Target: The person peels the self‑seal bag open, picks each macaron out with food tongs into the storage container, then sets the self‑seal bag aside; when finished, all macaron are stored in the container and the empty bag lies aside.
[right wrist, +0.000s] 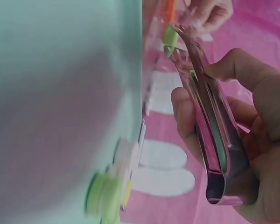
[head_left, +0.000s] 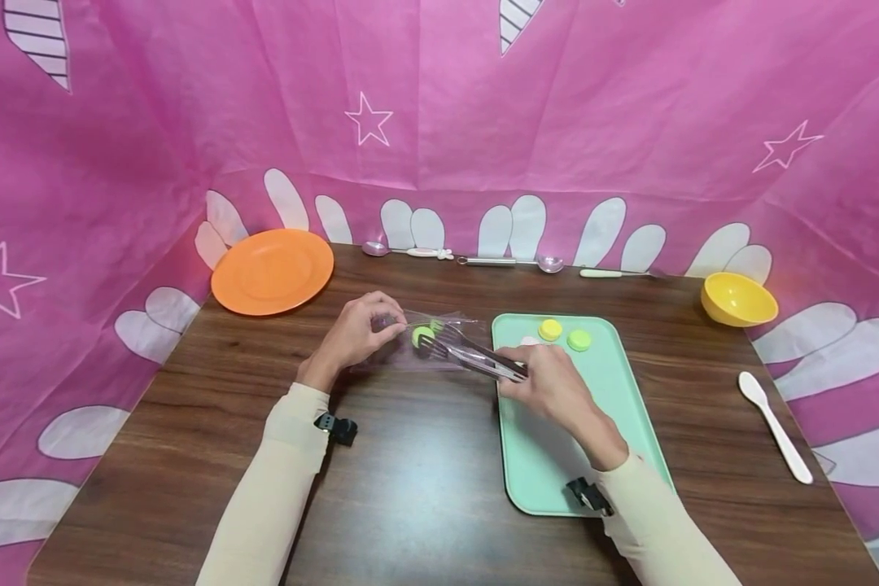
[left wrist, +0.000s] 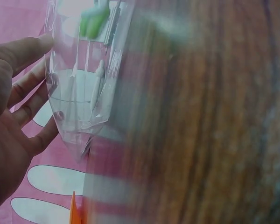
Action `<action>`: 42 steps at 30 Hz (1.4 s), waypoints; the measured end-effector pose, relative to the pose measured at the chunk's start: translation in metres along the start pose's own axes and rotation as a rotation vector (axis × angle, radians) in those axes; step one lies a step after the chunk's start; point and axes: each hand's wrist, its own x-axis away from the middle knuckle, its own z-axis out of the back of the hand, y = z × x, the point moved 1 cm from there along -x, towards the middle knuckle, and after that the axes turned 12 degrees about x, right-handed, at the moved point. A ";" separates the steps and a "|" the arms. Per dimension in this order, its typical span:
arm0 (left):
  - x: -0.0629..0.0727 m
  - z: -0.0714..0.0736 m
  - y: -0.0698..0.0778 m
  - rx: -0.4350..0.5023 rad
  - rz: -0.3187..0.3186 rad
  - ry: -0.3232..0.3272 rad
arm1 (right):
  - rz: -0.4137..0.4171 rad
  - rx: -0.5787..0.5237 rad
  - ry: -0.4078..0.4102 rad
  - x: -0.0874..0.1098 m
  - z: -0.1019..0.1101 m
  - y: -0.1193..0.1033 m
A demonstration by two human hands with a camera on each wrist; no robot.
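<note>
My left hand (head_left: 357, 332) pinches the rim of a clear plastic bag (left wrist: 77, 112) over the table. In my right hand (head_left: 553, 389) is a pair of metal tongs (right wrist: 219, 140) with fork-shaped tips, gripped between thumb and fingers. The tongs point left into the bag's mouth. A light green disc (head_left: 422, 334) lies at the tips, overlapped by the clear plastic; in the right wrist view the green disc (right wrist: 170, 36) shows between the two prongs. Below my right forearm is a mint green tray (head_left: 527, 468). A yellow disc (head_left: 550, 329), a green disc (head_left: 579, 340) and a partly hidden pale disc (head_left: 531, 341) lie at its far end.
An orange plate (head_left: 273, 271) stands at the back left, a yellow bowl (head_left: 738, 299) at the back right. Along the back edge lie a spoon (head_left: 376, 248), a ladle (head_left: 549, 264) and a green-handled utensil (head_left: 602, 273). A white spoon (head_left: 776, 427) lies near the right edge.
</note>
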 end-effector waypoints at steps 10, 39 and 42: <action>0.000 0.000 0.000 0.014 0.001 0.010 | -0.113 0.015 0.035 0.052 0.032 0.044; 0.001 -0.001 -0.002 0.042 0.028 -0.001 | -0.386 0.204 0.138 0.150 0.057 0.133; 0.001 -0.001 0.000 0.047 0.023 -0.004 | -0.397 0.203 0.173 0.151 0.061 0.136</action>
